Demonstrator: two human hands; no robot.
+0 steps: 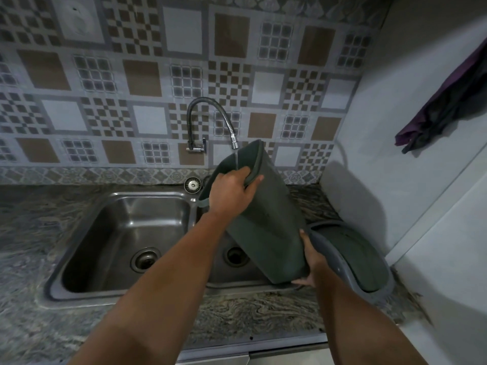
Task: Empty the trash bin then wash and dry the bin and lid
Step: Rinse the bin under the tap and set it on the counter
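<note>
I have the dark green bin [266, 222] tilted over the right basin of the steel sink [123, 233], its open mouth up under the tap [210, 122], where a thin stream of water runs in. My left hand [232, 191] is clamped over the rim, fingers curled around the edge. My right hand [311, 262] cups the base, fingers wrapped beneath it. The lid [353, 259] lies on the marbled counter [263, 317] just right of the bin. Patterned tiles [142, 75] cover the wall behind, and a dark cloth [445, 106] hangs at right.

Steel double sink [79, 262] in a marbled counter [253, 317] — purple cloth [445, 111] hanging right.
</note>
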